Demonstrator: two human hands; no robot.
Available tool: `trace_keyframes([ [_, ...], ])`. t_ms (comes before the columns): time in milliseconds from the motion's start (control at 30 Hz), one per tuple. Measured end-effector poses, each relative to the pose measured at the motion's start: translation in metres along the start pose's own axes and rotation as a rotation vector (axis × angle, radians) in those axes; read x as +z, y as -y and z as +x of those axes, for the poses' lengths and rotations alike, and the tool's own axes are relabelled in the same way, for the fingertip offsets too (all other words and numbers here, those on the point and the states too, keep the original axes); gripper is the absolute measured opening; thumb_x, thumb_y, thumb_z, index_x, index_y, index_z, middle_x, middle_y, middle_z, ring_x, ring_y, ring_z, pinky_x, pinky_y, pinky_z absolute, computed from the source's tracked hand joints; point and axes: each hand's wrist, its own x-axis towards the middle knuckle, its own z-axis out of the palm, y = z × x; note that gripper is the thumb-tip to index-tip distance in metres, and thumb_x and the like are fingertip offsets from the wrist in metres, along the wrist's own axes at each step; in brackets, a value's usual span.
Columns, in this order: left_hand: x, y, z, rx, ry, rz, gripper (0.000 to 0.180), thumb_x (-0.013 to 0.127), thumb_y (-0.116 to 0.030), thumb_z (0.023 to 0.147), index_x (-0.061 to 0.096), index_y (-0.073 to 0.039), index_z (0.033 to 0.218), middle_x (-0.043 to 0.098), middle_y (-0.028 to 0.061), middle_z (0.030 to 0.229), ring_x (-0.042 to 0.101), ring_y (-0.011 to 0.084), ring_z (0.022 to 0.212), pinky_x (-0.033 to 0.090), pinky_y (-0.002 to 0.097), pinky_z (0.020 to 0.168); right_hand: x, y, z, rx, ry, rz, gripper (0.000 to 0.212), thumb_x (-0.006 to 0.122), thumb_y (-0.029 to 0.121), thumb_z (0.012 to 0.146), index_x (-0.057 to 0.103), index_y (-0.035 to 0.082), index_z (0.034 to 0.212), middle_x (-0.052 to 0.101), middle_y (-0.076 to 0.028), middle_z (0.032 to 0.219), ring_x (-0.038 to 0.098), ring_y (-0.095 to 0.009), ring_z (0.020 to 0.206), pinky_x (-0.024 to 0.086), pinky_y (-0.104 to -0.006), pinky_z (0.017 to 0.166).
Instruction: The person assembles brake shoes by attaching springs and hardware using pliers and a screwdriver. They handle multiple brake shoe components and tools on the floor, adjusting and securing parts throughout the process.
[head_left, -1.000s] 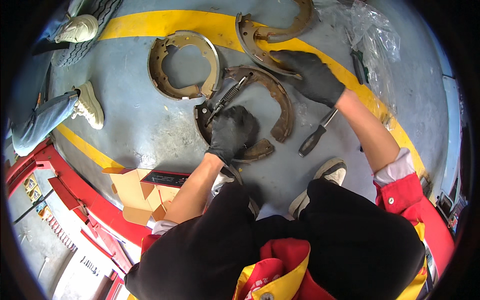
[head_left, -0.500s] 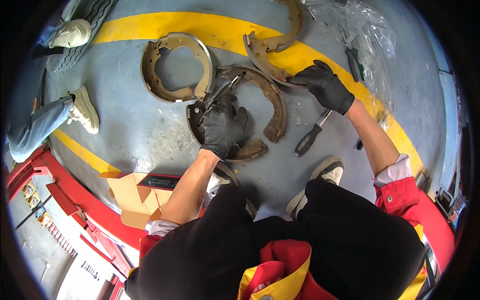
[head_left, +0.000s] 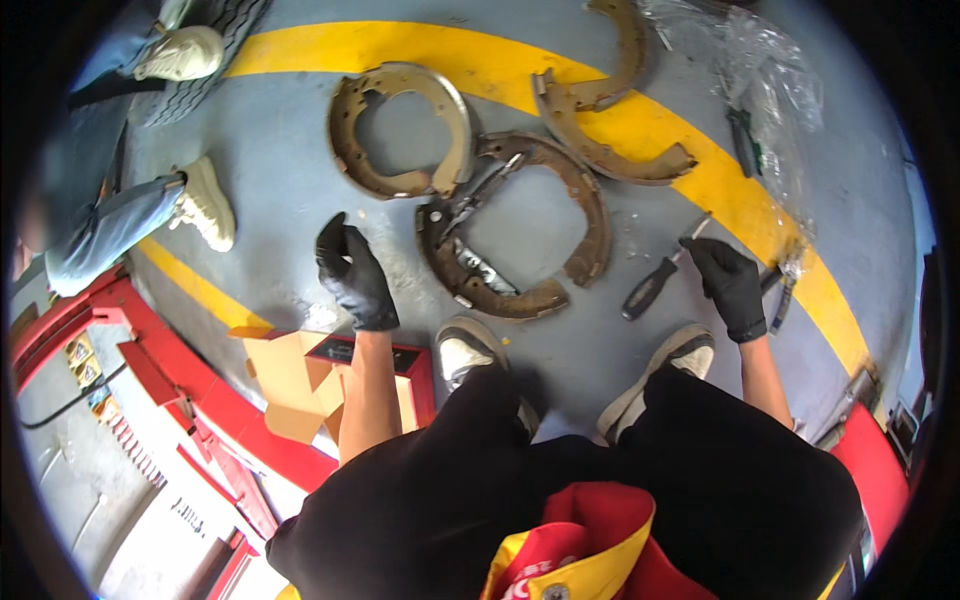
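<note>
Both my hands wear black gloves. My left hand (head_left: 357, 278) is raised beside the brake shoes, its fingers curved and apart, holding nothing. On the right, my right hand (head_left: 726, 287) has bent fingers with the thumb apart, its fingertips by the shaft of a black-handled screwdriver (head_left: 650, 290). I cannot tell whether they touch it. A rusty pair of brake shoes (head_left: 590, 225) lies in a ring on the floor before me. An adjuster rod with a spring (head_left: 486, 190) spans its upper left, and a silver metal plate (head_left: 485, 268) rests at its lower left.
Other brake shoes (head_left: 400, 185) (head_left: 625, 165) lie farther off. Clear plastic wrap (head_left: 765, 70) and dark-handled pliers (head_left: 743, 140) are at the far right. An opened cardboard box (head_left: 290, 375) stands by a red frame (head_left: 180, 375) at left. Another person's shoe (head_left: 207, 205) is near a tire (head_left: 205, 70).
My left hand has let go of the adjuster rod and moved left. My right hand has left the far right brake shoe and come down beside the screwdriver. The view has shifted slightly.
</note>
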Motion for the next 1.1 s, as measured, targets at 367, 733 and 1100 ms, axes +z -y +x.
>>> trace_keyframes([
  [367, -0.008, 0.117, 0.021, 0.092, -0.108, 0.990, 0.058, 0.062, -0.039, 0.098, 0.058, 0.000, 0.140, 0.059, 0.0293, 0.136, 0.055, 0.0467, 0.127, 0.045, 0.0571, 0.106, 0.031, -0.053, 0.054, -0.004, 0.152, 0.308, 0.030, 0.062, 0.025, 0.106, 0.078, 0.001, 0.113, 0.076, -0.003, 0.090, 0.057, -0.007, 0.059, 0.043, -0.0250, 0.053],
  [733, -0.008, 0.129, 0.013, 0.172, -0.121, 0.868, 0.060, 0.066, -0.034, 0.098, 0.055, 0.003, 0.144, 0.060, 0.0296, 0.133, 0.058, 0.0468, 0.120, 0.047, 0.0557, 0.104, 0.019, -0.045, 0.061, 0.161, 0.224, 0.384, 0.038, 0.062, 0.031, 0.107, 0.077, -0.002, 0.094, 0.072, -0.008, 0.072, 0.057, -0.013, 0.048, 0.044, -0.0283, 0.048],
  [1100, -0.004, 0.118, 0.016, 0.138, -0.134, 0.923, 0.059, 0.066, -0.035, 0.096, 0.057, 0.002, 0.142, 0.059, 0.0295, 0.135, 0.056, 0.0473, 0.125, 0.046, 0.0562, 0.106, 0.021, -0.049, 0.058, 0.103, 0.208, 0.331, 0.039, 0.057, 0.032, 0.110, 0.079, 0.001, 0.098, 0.064, -0.004, 0.062, 0.055, -0.011, 0.048, 0.042, -0.0268, 0.050],
])
